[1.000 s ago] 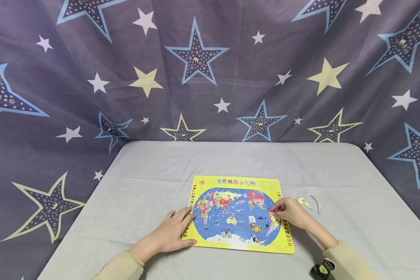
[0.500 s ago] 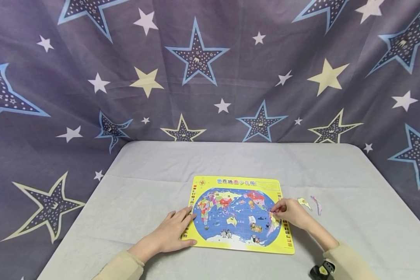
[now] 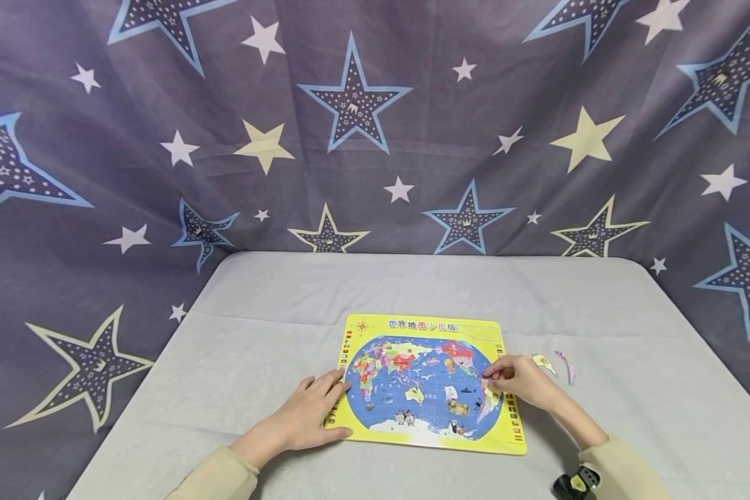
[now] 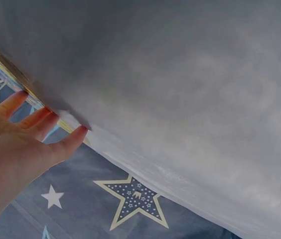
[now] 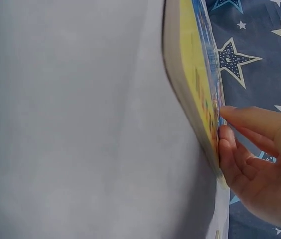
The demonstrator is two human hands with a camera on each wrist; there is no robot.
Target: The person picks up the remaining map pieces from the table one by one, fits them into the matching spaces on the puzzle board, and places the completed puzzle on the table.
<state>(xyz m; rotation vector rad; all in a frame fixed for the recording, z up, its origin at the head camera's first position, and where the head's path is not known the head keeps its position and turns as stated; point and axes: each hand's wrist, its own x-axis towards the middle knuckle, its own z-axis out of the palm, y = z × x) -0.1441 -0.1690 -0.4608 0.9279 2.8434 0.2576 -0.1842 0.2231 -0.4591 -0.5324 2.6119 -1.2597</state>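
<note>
A yellow-bordered world-map puzzle board (image 3: 428,444) lies flat on the table in the head view. My left hand (image 3: 312,413) steadies its left edge, fingers spread and thumb at the lower corner; the left wrist view shows the fingertips (image 4: 75,134) along that edge. Over the map's right side, my right hand (image 3: 519,378) pinches with thumb and index at the top of the yellow and pink South America area (image 3: 489,403). The small puzzle piece at those fingertips is mostly hidden. In the right wrist view, the curled lower fingers (image 5: 227,149) touch the board's border (image 5: 195,64).
To the right of the board lie two loose puzzle pieces, a yellowish one (image 3: 544,364) and a slim purple-pink one (image 3: 565,367). A pale grey cloth covers the table (image 3: 275,285). Behind it hangs a dark star-patterned curtain (image 3: 400,139). A black device (image 3: 576,482) sits at the right sleeve.
Both hands stay almost where they were; the right hand shifts only very slightly at the same spot on the map. The board and the loose pieces have not moved.
</note>
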